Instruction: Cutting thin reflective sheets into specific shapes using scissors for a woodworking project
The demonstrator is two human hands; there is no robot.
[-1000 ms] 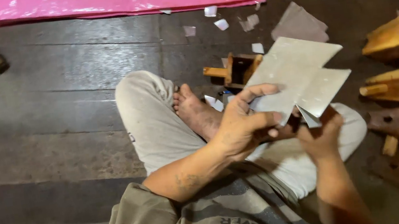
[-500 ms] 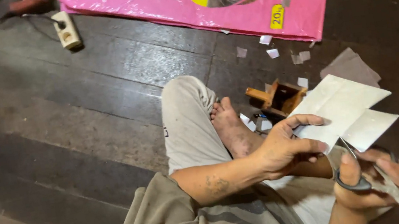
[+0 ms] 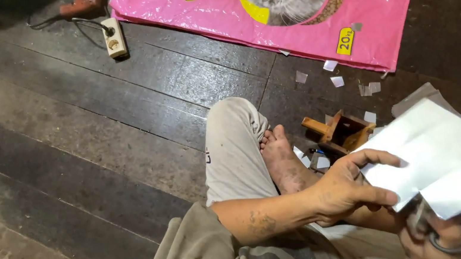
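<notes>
left hand [image 3: 344,188] still pinches sheet [image 3: 435,155] above lap; right hand [image 3: 443,235], fingers in scissors [image 3: 451,237], has dropped below sheet edge. view swung left. cutting looks mid-way.

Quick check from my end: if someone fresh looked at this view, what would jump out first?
The big pink bag with a cat picture, lying flat on the dark plank floor at the top. Then, lower right, the left hand gripping a silvery sheet while the right hand works scissors at its lower edge. Small cut scraps dot the floor between bag and sheet.
</notes>
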